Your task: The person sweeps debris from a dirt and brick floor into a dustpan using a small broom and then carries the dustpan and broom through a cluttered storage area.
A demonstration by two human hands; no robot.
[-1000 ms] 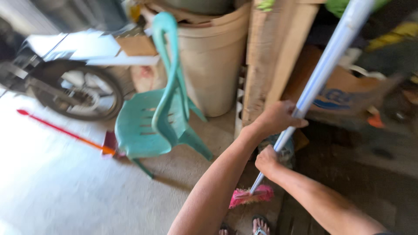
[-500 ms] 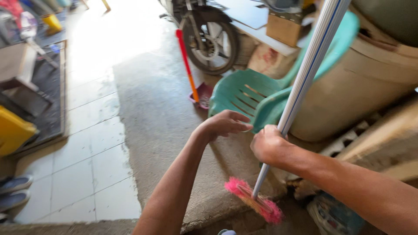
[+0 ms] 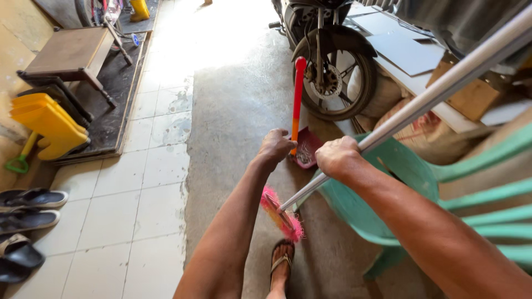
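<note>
Right hand [image 3: 339, 156]: fingers clenched on broom pole [image 3: 438, 91], unchanged. Left hand [image 3: 275, 146]: fingers curled, now reaching red dustpan handle [image 3: 297, 99] beside motorcycle wheel [image 3: 336, 83]; grasp unclear.

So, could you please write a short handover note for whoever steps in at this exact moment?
Right hand: closed around the white broom handle; the pink broom head sits low over the concrete floor, near a sandalled foot.
Left hand: at the red-orange dustpan handle; whether it grips is unclear.
The red dustpan stands on the floor beside a green plastic chair, in front of a motorcycle wheel.
Done: debris already lies in the pan.
Left: cannot tell how much of the floor is swept.
</note>
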